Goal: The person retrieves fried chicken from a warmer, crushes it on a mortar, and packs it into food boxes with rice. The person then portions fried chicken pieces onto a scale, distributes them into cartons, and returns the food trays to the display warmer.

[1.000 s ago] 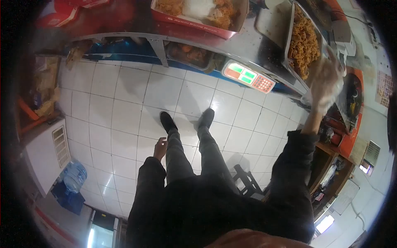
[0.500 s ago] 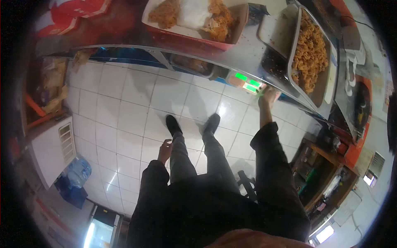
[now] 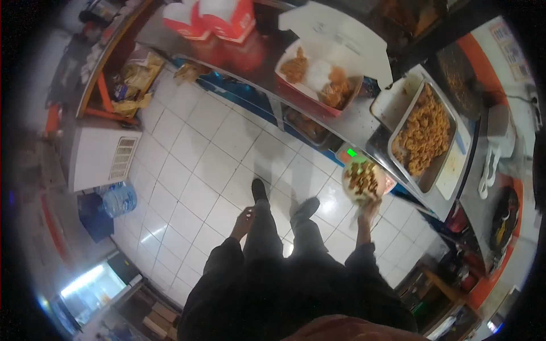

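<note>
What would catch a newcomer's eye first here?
Probably the metal tray heaped with golden-brown fried food, on the counter at right. Next, the open box left of it, with fried pieces beside a white mound; then the round pale container of brown bits in the right hand.

White tile floor (image 3: 216, 149), glossy, with light reflections. Left side: white unit (image 3: 94, 156) with a vent grille (image 3: 121, 158); water bottle (image 3: 120, 200), clear blue, just beside a dark blue box (image 3: 94, 217). Bottom left: fridge (image 3: 94, 288), lit inside. Upper left: brown bags (image 3: 136, 85) on a shelf, near an orange bar (image 3: 104, 94). Top: red cartons (image 3: 227, 20), two, side by side on the metal counter. Right: black pan (image 3: 503, 227) with something yellow in it. Poster (image 3: 505, 42) on wall, print too small to read. Lower right: wooden shelf (image 3: 446, 287), contents dark and unclear.
</note>
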The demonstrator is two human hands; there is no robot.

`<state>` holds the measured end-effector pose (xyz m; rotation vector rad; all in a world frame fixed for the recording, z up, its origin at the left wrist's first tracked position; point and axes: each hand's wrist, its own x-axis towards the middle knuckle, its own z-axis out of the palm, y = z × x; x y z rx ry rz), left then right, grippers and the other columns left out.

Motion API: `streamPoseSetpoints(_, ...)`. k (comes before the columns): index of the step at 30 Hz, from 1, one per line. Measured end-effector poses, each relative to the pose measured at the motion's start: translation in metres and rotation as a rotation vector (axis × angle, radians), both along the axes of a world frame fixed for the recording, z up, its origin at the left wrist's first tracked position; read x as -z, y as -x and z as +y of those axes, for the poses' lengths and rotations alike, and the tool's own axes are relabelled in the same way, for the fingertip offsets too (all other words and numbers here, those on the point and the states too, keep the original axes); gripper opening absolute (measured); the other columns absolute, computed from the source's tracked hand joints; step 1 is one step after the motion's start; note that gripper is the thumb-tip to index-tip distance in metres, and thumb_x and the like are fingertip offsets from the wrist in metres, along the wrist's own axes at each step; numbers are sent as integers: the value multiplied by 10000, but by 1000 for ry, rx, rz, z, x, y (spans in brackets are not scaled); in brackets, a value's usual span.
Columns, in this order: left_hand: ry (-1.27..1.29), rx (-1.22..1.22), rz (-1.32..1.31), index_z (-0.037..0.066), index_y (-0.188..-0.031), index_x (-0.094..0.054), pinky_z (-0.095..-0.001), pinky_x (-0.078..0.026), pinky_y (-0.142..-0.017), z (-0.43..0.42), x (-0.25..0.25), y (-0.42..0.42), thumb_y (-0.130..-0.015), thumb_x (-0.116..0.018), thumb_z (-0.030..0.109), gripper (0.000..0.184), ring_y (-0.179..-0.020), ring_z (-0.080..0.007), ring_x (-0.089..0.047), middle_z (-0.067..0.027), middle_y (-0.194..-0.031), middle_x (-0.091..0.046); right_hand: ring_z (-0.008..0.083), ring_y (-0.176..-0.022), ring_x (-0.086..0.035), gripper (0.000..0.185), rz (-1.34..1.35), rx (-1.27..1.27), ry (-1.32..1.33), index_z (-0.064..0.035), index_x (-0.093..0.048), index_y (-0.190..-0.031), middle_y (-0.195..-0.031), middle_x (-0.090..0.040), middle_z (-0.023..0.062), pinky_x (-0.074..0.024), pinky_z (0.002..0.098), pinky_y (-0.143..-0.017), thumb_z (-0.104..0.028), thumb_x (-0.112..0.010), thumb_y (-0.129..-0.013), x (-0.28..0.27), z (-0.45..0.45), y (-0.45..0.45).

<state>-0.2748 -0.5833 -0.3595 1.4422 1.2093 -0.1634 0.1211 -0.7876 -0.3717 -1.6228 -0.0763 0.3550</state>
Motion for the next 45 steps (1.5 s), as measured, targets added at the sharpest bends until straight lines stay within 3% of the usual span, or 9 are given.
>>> streamPoseSetpoints(6, -772, -219, -303, 15, -1249, -367, -370, -304, -980, 130, -92, -78, -801, -566, 95, 496, -1153, -280, -405, -157, -1226, -422, 165, -731, -577, 345, 539, -120, -230, -33, -379, -1184, -932, -559, 109, -503, 274, -544, -247, -401, -915, -136, 49, 86)
streamPoseSetpoints(12, -1277, -340, -585, -67, -1290, -242, -408, -257, -999, 332, -175, -215, -642, -740, 228, 869, -1176, -369, -339, -250, -1252, -354, 225, -724, -582, 380, 70, -310, -157, -47, -380, -1227, -990, -548, 154, -516, 316, -568, -280, -370, -927, -243, 206, 102)
streamPoseSetpoints(16, -1289, -432, -519, -72, -1302, -203, -410, -259, -997, 398, -201, -265, -584, -772, 274, 979, -1168, -394, -340, -272, -1260, -333, 183, -670, -582, 550, 46, -131, -168, -92, -332, -1297, -884, -557, 114, -508, 287, -481, -398, -484, -866, -231, 285, 58)
streamPoseSetpoints(18, -1248, -367, -406, -66, -1290, -206, -418, -294, -967, 417, -193, -270, -575, -775, 290, 981, -1150, -388, -360, -261, -1227, -359, 152, -609, -574, 632, -79, -407, -357, -89, -326, -1304, -851, -566, 109, -499, 272, -435, -481, -492, -836, -337, 356, 90)
streamPoseSetpoints(19, -969, -335, -585, -57, -1254, -242, -428, -329, -929, 426, -183, -273, -549, -785, 297, 958, -1109, -383, -396, -246, -1166, -399, 144, -589, -570, 640, -124, -456, -321, -88, -332, -1299, -847, -564, 111, -494, 262, -421, -490, -495, -829, -349, 381, 74)
streamPoseSetpoints(22, -1043, -354, -659, -49, -1205, -292, -434, -345, -903, 416, -192, -261, -531, -792, 283, 902, -1071, -378, -422, -235, -1103, -431, 124, -601, -565, 628, -186, -451, -239, -86, -334, -1293, -844, -555, 106, -481, 235, -394, -498, -468, -839, -333, 426, 21)
streamPoseSetpoints(28, -989, -288, -559, -41, -1192, -313, -449, -356, -894, 388, -188, -240, -508, -809, 273, 902, -1062, -394, -429, -231, -1100, -442, 307, -741, -588, 500, -986, -411, 504, -61, -387, -1268, -1026, -566, 194, -506, 379, -619, -369, -426, -876, -369, 468, 1)
streamPoseSetpoints(33, -1024, -176, -380, -2, -1229, -304, -458, -360, -895, 376, -210, -237, -505, -798, 258, 915, -1073, -390, -430, -230, -1125, -448, 422, -957, -504, 474, -611, -405, 998, -21, -373, -1270, -1106, -504, 267, -411, 441, -814, -287, -402, -880, -431, 498, 51)
streamPoseSetpoints(45, -1045, -175, -359, 21, -1278, -254, -462, -348, -922, 371, -206, -245, -488, -802, 237, 985, -1081, -396, -424, -226, -1158, -435, 428, -974, -501, 513, -1268, -384, 813, -35, -324, -1295, -1169, -464, 261, -421, 449, -832, -215, -459, -834, -407, 501, 71)
